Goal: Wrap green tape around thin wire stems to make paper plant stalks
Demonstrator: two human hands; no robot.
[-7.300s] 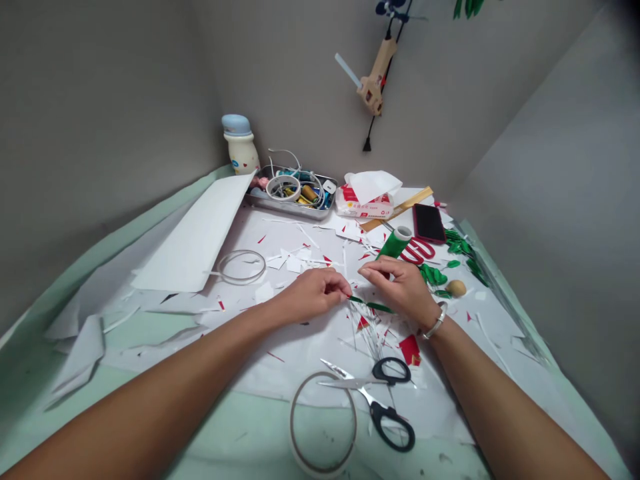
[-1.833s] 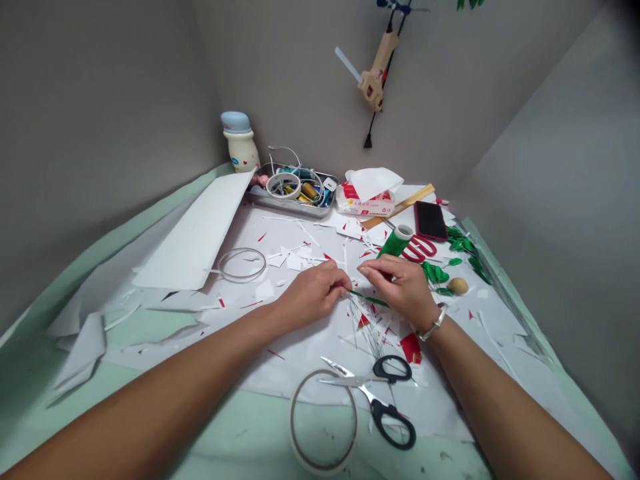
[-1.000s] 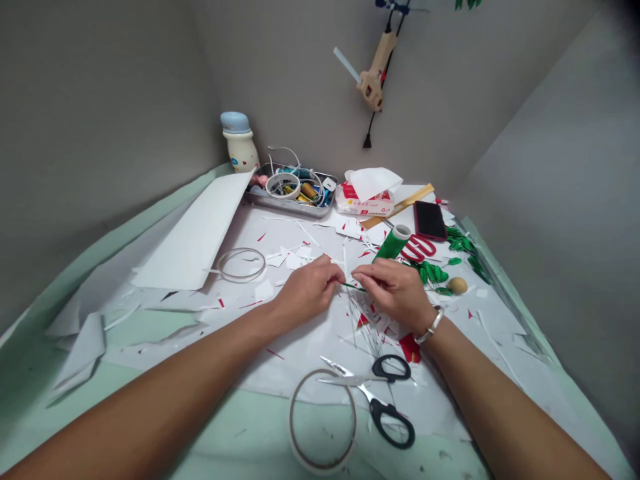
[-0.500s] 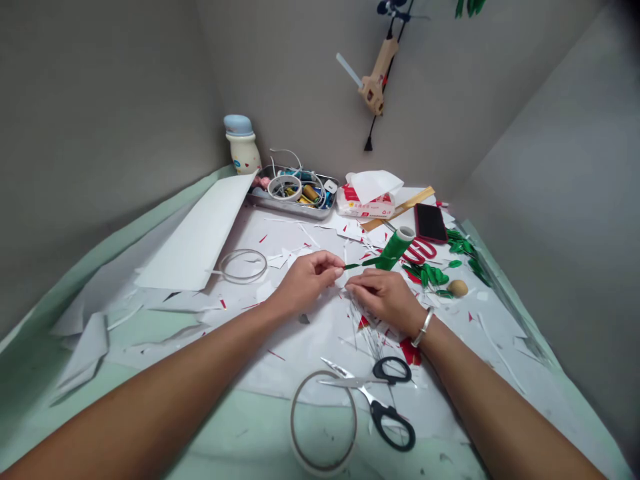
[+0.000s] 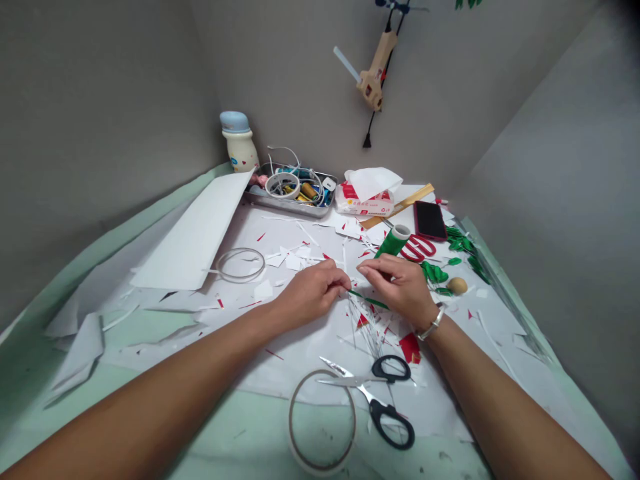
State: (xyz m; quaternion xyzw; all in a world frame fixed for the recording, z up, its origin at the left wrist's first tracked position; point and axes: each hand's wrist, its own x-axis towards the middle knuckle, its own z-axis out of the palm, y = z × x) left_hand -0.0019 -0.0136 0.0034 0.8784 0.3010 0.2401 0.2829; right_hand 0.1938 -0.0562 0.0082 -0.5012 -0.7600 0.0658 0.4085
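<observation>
Green-taped wire [image 5: 369, 300] runs slantwise in the air above the middle of the tabletop [image 5: 240, 433], its near end between the two hands. The left hand [image 5: 313, 291] pinches that end between thumb and fingertips. The right hand [image 5: 403, 287] is curled just beside and above the wire, and you cannot tell whether its fingers grip it. A silver bangle [image 5: 431, 324] circles the right wrist.

Closest to the body, a clear tape ring [image 5: 289, 420] lies on the pale green tabletop edge, beside black-handled scissors [image 5: 345, 381] with their blades apart. Just under the hands, thin bare wires [image 5: 367, 327] fan across white paper [image 5: 320, 347] littered with red and white scraps.

Further on, right of the hands, are a green tape roll [image 5: 393, 241], red loop handles [image 5: 417, 249], green paper leaves [image 5: 434, 272] and a small tan ball [image 5: 457, 285]. A second clear ring [image 5: 241, 265] sits left, near a large white card [image 5: 193, 230].

In the far corner stand a metal tray [image 5: 285, 208] of tape and cables, a lidded bottle [image 5: 239, 140], a tissue pack [image 5: 364, 193] and a phone [image 5: 430, 220]. A hot glue gun [image 5: 373, 83] hangs on the wall above.
</observation>
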